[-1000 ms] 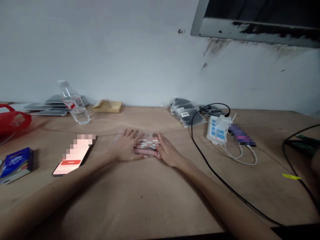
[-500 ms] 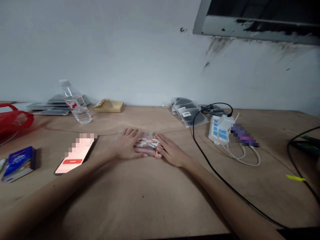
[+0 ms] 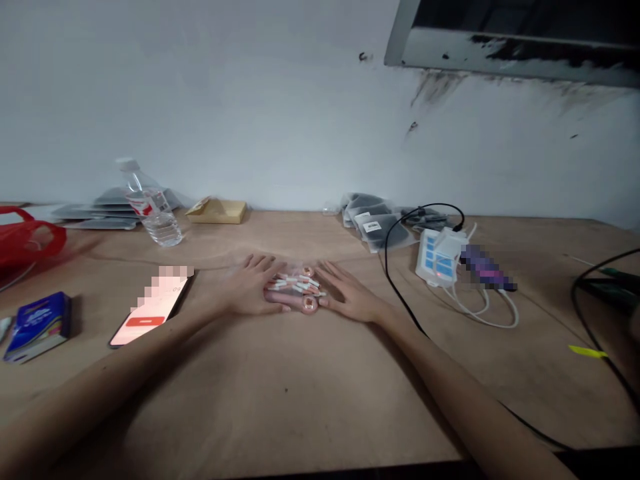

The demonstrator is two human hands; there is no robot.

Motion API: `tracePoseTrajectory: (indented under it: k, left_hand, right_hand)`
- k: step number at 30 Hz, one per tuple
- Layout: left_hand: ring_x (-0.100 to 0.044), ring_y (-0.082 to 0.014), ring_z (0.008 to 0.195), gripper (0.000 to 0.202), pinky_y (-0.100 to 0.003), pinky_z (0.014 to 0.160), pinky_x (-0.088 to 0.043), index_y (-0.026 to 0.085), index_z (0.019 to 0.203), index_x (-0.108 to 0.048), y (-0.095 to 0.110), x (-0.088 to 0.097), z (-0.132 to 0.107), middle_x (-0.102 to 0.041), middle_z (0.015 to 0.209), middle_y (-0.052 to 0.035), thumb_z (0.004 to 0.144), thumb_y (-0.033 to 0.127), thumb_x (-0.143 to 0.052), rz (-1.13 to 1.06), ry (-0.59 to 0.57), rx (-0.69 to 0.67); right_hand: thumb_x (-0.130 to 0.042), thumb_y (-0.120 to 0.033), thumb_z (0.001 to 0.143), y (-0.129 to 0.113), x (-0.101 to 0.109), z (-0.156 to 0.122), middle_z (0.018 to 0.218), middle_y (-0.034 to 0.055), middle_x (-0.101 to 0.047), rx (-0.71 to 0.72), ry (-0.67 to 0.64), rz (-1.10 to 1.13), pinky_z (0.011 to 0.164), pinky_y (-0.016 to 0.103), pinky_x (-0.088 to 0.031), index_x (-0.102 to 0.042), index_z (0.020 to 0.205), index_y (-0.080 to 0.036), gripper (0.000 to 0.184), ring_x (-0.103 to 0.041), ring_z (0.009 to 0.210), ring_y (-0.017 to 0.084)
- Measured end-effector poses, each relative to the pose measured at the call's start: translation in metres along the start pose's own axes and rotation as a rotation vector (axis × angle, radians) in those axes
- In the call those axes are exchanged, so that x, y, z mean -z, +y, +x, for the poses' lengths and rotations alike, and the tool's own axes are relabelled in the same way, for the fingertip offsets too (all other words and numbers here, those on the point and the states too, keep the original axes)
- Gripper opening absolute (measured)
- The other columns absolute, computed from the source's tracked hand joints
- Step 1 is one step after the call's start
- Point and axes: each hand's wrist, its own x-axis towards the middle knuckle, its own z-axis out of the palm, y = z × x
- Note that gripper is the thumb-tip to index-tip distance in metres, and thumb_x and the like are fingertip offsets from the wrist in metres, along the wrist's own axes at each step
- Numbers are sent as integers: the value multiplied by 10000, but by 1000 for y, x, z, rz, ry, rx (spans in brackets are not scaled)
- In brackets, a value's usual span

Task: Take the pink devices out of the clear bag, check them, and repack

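Head camera view, looking down at a brown wooden tabletop (image 3: 300, 407) set against a pale wall (image 3: 240, 107). Around the middle of the tabletop, set in from the back edge and well away from the front edge, lies a clear-wrapped pink bundle (image 3: 295, 284). Several short sticks with white sections show across it, and a pink tube with a round end runs along the side facing the front edge.

The person's left hand (image 3: 251, 288) rests flat over the bundle's left end, palm down, fingers extended and not curled around anything. The right hand (image 3: 347, 293) is loose and empty, fingers spread, just beside the bundle's right end; whether its fingertips touch is unclear.

Toward the left edge are a phone (image 3: 150, 315) with a lit, partly blurred screen, a blue packet (image 3: 37, 325) and a red bag (image 3: 30, 237). Along the back edge, from left to right, come a clear bottle (image 3: 155, 210), a shallow tan box (image 3: 219, 211) and dark items in translucent sleeves (image 3: 375, 223). Farther right sits a white power strip (image 3: 436, 260), with a black cable (image 3: 403, 301) near it.
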Motion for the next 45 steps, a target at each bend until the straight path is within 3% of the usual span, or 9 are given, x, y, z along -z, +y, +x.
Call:
tracePoseTrajectory:
  k: [7, 12, 18, 22, 26, 29, 37, 41, 45]
  left_hand:
    - [-477, -390, 1254, 824, -580, 1067, -356, 222, 1381, -501, 12, 3, 1, -557, 1335, -150, 774, 769, -610, -23, -17, -30]
    - [-438, -414, 1319, 906, -607, 1099, -308, 195, 1440, -467, 28, -1, 0, -517, 1409, -191, 787, 815, -559, 13, -33, 19]
    - [-430, -414, 1345, 923, -609, 1114, -296, 197, 1453, -454, 30, -1, 1, -510, 1436, -191, 781, 820, -565, 13, -57, 50]
    - [-419, -400, 1364, 920, -575, 1130, -297, 199, 1443, -472, 23, 0, 3, -506, 1446, -182, 777, 824, -575, 3, -51, 34]
    - [-421, -397, 1361, 903, -565, 1132, -304, 190, 1428, -489, 18, 1, 2, -518, 1427, -183, 778, 808, -589, 31, -46, 1]
    - [-423, -398, 1355, 892, -571, 1127, -315, 201, 1422, -494, 17, 0, 1, -522, 1419, -179, 778, 812, -581, 31, -37, -8]
    - [-470, -390, 1298, 841, -571, 1104, -339, 204, 1398, -505, 19, 2, 2, -553, 1370, -169, 780, 762, -625, -34, -19, -26]
    - [-477, -371, 1325, 881, -539, 1113, -348, 208, 1473, -409, 17, 9, 2, -532, 1438, -159, 801, 739, -618, -82, 12, 17]
    - [-480, -383, 1336, 968, -534, 1105, -367, 170, 1524, -326, 15, 13, 2, -505, 1482, -180, 807, 769, -581, -107, 26, 108]
  right_hand:
    - [-415, -653, 998, -14, -9, 5, 1704, 105, -42, 18, -22, -50, 1233, 594, -201, -253, 1614, -261, 748, -61, 1561, 361]
    - [-413, -511, 1042, -32, -27, 10, 1693, 167, 46, -7, 24, -117, 1242, 591, -187, -325, 1584, -139, 663, 22, 1553, 395]
    - [-357, -513, 1054, -38, -28, 8, 1700, 156, -2, 19, 55, -113, 1248, 601, -155, -328, 1580, -148, 640, 56, 1557, 366]
    - [-382, -573, 1031, -24, -14, 4, 1697, 169, -88, 23, 82, -52, 1249, 559, -193, -358, 1566, -159, 676, -59, 1566, 342]
    - [-392, -597, 1011, -6, -13, 4, 1623, 241, -307, -123, 231, 41, 1203, 583, -300, -255, 1589, -100, 774, -310, 1506, 346]
    - [-464, -565, 991, -1, -17, 6, 1563, 229, -421, -85, 235, 30, 1176, 590, -344, -377, 1537, -117, 712, -403, 1452, 354]
    - [-372, -336, 1042, -13, -19, 7, 1595, 157, -405, 93, 109, -83, 1189, 575, -324, -516, 1467, -183, 474, -344, 1493, 311]
    - [-366, -411, 1050, -13, -16, 9, 1579, 129, -440, 64, 158, -8, 1182, 566, -343, -456, 1518, -224, 512, -380, 1474, 297]
    - [-304, -545, 1048, -10, -16, 9, 1517, 187, -505, -93, 280, 93, 1164, 587, -362, -463, 1512, -165, 620, -466, 1414, 325]
